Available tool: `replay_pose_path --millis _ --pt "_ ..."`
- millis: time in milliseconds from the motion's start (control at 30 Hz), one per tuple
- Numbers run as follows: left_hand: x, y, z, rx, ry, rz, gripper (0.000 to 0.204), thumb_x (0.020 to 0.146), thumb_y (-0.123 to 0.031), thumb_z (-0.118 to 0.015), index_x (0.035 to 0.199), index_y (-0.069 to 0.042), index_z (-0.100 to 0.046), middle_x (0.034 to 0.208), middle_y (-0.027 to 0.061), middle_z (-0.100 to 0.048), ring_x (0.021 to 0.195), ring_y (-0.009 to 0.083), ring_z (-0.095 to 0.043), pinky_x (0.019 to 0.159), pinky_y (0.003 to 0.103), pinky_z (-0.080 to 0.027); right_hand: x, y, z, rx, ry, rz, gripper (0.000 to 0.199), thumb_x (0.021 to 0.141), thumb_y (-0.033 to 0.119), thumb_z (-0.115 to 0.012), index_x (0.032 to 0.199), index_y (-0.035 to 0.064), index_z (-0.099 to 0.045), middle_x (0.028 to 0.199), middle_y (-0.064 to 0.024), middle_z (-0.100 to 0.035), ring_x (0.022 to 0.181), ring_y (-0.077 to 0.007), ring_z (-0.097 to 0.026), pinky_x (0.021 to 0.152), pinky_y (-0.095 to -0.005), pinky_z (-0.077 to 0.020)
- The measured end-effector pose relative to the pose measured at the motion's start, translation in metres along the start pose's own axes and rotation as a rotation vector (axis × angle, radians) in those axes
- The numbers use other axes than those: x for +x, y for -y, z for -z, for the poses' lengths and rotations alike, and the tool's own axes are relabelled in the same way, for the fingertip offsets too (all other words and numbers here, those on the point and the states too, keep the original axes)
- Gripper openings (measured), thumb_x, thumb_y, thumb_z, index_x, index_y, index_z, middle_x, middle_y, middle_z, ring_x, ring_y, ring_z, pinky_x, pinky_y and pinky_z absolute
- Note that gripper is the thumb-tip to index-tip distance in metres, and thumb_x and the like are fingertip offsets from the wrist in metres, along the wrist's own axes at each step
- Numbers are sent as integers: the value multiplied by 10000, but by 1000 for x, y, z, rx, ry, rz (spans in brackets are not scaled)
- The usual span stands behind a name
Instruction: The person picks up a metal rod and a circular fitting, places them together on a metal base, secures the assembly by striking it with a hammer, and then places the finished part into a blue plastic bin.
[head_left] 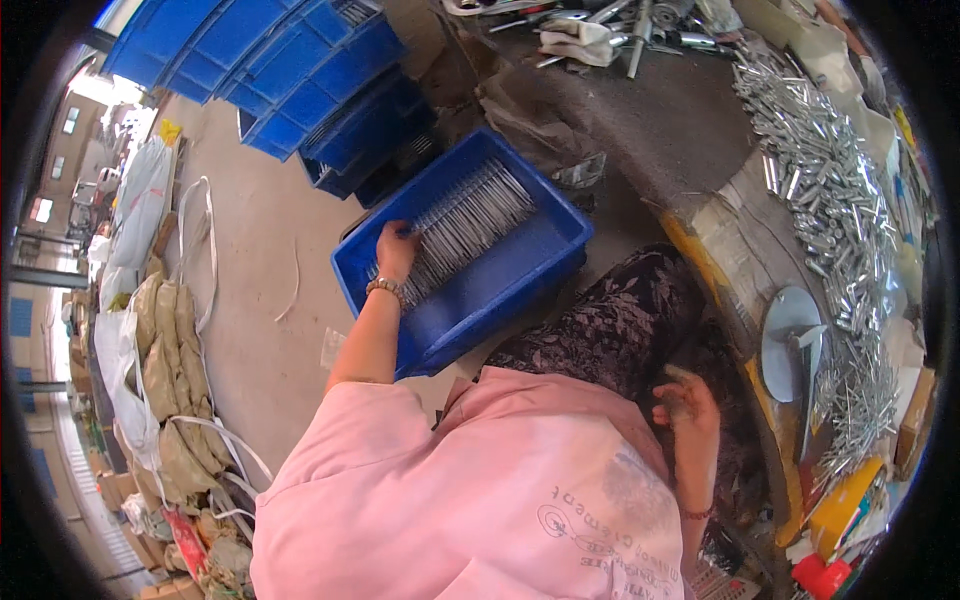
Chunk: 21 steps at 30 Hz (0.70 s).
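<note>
Pink shirt [470, 480] bears lettering [597, 546]; left fingers [393, 232] touch rods [475, 225], grip unclear; right fingers [690, 381] loosely curled.

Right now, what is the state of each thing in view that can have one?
Blue bin: open, partly filled.
Metal rods: lying side by side in a row.
Left hand: in the bin, at the rods; grip unclear.
Right hand: away from the bin, half open.
Other blue bins: stacked.
Small metal parts: loose, heaped.
</note>
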<state>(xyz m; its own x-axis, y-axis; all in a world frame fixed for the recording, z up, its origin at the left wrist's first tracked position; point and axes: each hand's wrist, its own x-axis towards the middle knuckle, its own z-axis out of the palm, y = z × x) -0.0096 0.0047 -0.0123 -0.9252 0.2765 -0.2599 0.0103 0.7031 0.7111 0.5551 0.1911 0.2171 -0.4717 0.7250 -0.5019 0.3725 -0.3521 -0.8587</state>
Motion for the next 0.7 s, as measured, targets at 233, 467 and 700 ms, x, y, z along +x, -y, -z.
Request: replay_pose_path --millis 233,467,700 --pt "-1 -9 26 200 -309 -543 359 1048 -286 -759 1262 1 -736 1085 210 -795 949 360 -734 879 462 -576 4 -15 1 55 37 99 357 1066 34 -651 1420 67 -684 1139 -71 -774 988 -145 -722 885 -289 -587" --pt "-131 -304 -37 -420 113 -712 189 1121 -221 -690 1180 -52 -750 877 -12 -665 734 76 -584 673 271 -490 -8 8 5 14 -50 131 350 1052 112 -705 1400 72 -701 1079 -108 -771 948 -162 -711 876 -337 -580" --pt "-278 -464 -141 -238 666 -1404 226 978 -99 -793 1190 -43 -736 1010 71 -730 853 192 -698 764 338 -556 -30 22 16 -96 -79 220 341 1033 50 -717 1373 32 -712 1047 -84 -767 908 -120 -704 827 -307 -576"
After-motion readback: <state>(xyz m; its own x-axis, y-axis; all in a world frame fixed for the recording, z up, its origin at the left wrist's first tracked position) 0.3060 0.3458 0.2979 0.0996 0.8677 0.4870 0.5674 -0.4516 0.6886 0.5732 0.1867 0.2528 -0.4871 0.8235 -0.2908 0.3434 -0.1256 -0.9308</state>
